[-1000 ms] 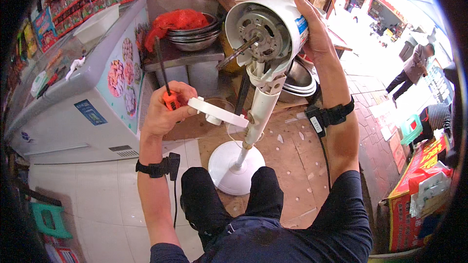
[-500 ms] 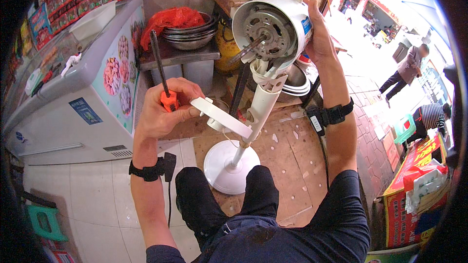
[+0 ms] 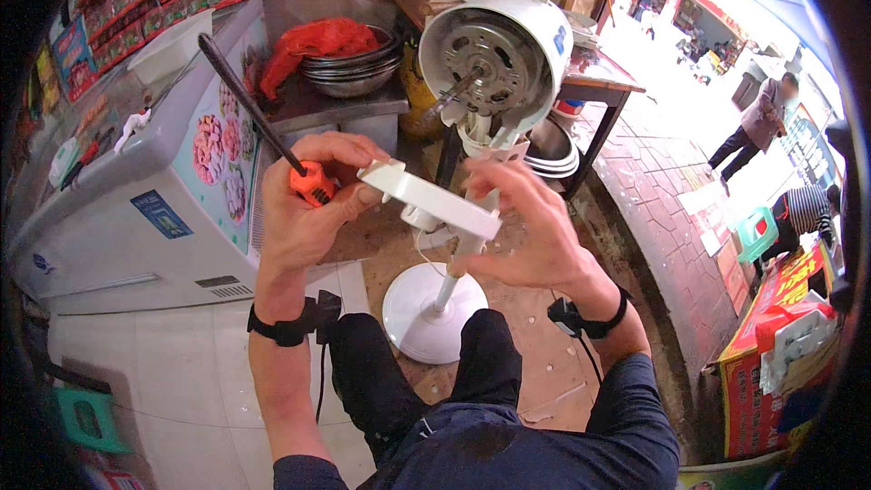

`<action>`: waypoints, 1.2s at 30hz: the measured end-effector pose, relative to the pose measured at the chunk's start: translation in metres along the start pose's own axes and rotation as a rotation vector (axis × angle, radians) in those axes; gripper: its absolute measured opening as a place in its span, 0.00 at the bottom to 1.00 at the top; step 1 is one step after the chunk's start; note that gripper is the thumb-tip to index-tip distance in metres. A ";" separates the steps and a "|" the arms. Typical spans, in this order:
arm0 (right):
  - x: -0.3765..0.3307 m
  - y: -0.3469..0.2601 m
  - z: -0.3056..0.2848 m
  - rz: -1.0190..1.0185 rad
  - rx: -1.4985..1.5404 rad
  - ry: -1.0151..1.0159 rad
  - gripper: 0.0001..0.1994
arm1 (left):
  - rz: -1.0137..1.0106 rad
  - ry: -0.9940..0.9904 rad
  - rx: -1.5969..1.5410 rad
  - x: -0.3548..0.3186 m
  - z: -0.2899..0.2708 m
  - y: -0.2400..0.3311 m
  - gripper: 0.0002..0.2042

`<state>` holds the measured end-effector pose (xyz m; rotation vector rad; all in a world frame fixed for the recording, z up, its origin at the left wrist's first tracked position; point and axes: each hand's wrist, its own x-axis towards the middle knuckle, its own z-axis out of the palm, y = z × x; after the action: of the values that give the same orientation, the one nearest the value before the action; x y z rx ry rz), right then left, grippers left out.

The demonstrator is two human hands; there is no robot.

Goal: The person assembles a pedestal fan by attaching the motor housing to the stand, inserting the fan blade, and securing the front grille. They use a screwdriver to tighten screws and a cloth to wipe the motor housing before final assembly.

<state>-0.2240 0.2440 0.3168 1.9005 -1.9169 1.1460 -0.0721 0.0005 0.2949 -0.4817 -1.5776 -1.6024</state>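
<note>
My left hand (image 3: pixel 307 213) is closed around the orange handle of a screwdriver (image 3: pixel 314 183), its long dark shaft pointing up and left. Its thumb and fingers also pinch one end of a white plastic panel (image 3: pixel 445 207) from a standing fan. At the panel's other end my right hand (image 3: pixel 544 231) is spread, fingers above and thumb below; any contact is unclear. Above, the fan's white motor housing (image 3: pixel 555 41) tilts toward me, exposing the metal motor (image 3: pixel 494 73) and its shaft. The pole runs down behind the panel to a round white base (image 3: pixel 406 319) between my legs.
A chest freezer (image 3: pixel 127 227) stands at left. Metal bowls (image 3: pixel 358 86) with a red mesh bag (image 3: pixel 318 45) sit on a small table behind. More bowls (image 3: pixel 553 154) lie under a wooden table (image 3: pixel 608 82). Outside at right, a person (image 3: pixel 758 122) stands, and another bends beside a green stool (image 3: pixel 755 234).
My right hand has let go of the motor housing and come down to the panel's right end. The panel has moved slightly right, and the screwdriver shaft leans further left.
</note>
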 end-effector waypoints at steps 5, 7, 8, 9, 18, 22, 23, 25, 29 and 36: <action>0.012 -0.005 0.024 -0.101 0.006 0.254 0.17 | -0.003 0.215 0.112 -0.006 0.029 0.001 0.27; 0.017 -0.006 0.028 -0.143 0.008 0.294 0.16 | 0.009 0.358 0.073 -0.014 0.045 -0.003 0.35; 0.020 -0.007 0.030 -0.192 0.029 0.342 0.16 | 0.034 0.383 0.078 -0.018 0.054 -0.006 0.40; 0.022 -0.008 0.031 -0.229 0.026 0.339 0.17 | 0.068 0.362 0.040 -0.020 0.064 -0.010 0.45; 0.032 -0.015 0.020 0.018 0.044 0.247 0.27 | 0.122 0.465 0.001 0.004 0.091 -0.026 0.47; 0.027 -0.016 0.010 0.081 0.136 0.313 0.33 | 0.123 0.500 0.059 0.012 0.089 -0.030 0.45; 0.026 -0.016 0.008 0.047 0.103 0.342 0.33 | 0.123 0.500 0.060 0.013 0.089 -0.031 0.44; 0.023 -0.016 0.004 0.020 0.044 0.335 0.33 | 0.146 0.502 0.068 0.014 0.089 -0.032 0.44; 0.021 -0.019 0.001 0.044 0.061 0.331 0.33 | 0.180 0.485 0.040 0.014 0.087 -0.029 0.44; 0.028 -0.022 0.005 0.054 0.192 0.329 0.32 | 0.175 0.438 0.093 0.017 0.074 -0.021 0.42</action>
<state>-0.2057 0.2227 0.3397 1.6253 -1.7399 1.5970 -0.1178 0.0639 0.3052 -0.1927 -1.2358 -1.3810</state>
